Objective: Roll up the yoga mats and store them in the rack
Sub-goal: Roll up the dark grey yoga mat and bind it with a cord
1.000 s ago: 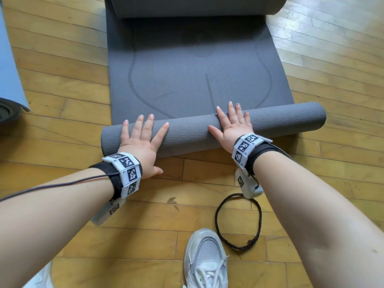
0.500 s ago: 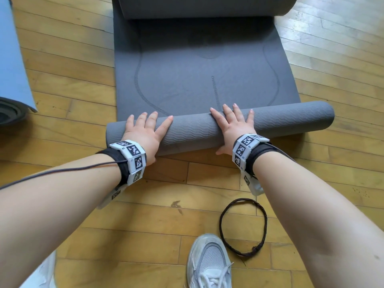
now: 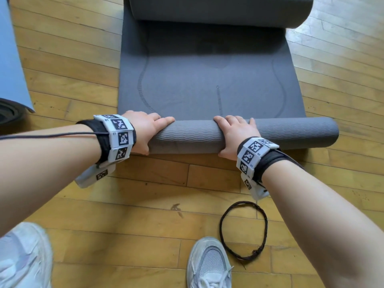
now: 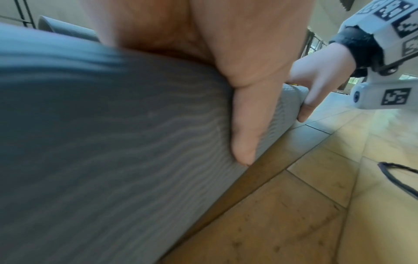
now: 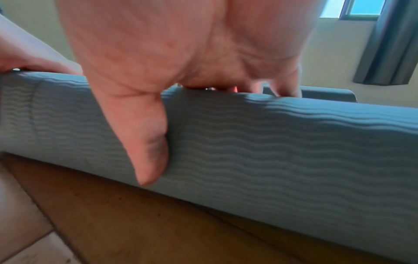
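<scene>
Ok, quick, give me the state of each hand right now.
Left hand: holding the rolled part of the grey mat, fingers over the top, thumb on the near side.
Right hand: holding the same roll the same way.

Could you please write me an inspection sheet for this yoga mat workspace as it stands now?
Surface: wooden floor, scuffed, with a small dark mark.
Job's things: grey yoga mat, flat in the middle; near roll under both hands, a thicker far roll at its other end. No rack seen.
Clutter: black cord loop on the floor beside the white shoe; blue mat and a dark rolled mat at the left edge.
Hands: left hand and right hand each grip the near roll, fingers over the top, thumbs on the near side.
Cables: a black cable runs along the left forearm to the wristband.
Surroundings: window and curtain in the right wrist view.
</scene>
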Available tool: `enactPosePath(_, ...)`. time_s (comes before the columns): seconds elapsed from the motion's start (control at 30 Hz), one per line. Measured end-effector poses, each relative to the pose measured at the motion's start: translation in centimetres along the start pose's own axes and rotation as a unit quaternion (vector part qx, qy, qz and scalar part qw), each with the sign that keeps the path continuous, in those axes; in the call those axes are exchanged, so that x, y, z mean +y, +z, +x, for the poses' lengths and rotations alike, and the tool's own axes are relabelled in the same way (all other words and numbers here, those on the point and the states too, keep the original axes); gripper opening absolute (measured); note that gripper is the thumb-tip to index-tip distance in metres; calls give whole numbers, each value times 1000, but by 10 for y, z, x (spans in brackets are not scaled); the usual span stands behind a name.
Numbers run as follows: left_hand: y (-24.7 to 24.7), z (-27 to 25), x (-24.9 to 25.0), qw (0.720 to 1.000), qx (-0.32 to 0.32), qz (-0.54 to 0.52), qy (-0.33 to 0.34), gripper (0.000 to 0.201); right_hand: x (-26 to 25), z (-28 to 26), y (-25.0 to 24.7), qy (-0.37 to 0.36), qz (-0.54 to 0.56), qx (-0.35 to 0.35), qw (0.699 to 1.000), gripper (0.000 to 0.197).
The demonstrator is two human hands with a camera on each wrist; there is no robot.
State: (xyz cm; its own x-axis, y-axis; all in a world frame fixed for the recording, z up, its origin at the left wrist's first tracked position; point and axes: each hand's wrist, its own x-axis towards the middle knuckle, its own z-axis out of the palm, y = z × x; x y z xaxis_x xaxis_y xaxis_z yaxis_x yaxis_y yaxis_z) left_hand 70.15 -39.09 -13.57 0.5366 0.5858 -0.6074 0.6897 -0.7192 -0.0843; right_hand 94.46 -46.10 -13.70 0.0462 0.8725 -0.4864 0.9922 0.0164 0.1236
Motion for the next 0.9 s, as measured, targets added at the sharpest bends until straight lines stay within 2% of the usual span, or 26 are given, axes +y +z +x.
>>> enactPosePath(0.17, -4, 9, -6, 999, -34, -30, 8, 114, 0, 6, -2, 0, 31, -35, 999, 114)
enactPosePath(0.3, -5, 13, -9, 998, -37, -45, 0, 118, 0, 9, -5, -4, 63, -22, 998, 100)
enactPosePath(0.43, -3, 9, -1, 1000, 15, -17, -17, 123, -2, 17, -11, 19, 102, -39, 994, 84)
enactPosePath(0.57, 6, -12, 17, 991, 69, -50, -105, 95, -1, 26, -15, 26, 99, -52, 993, 84)
enactPosePath(0.63, 14, -24, 26, 987, 66, -60, -136, 87, -1, 29, -17, 29, 98, -50, 993, 85)
enactPosePath(0.73, 27, -27, 36, 987, 36, -58, -148, 94, -1, 32, -18, 41, 105, -38, 993, 84)
enactPosePath(0.9, 35, -13, 33, 983, 59, -72, -156, 114, -14, 29, -12, 72, 95, 9, 993, 72)
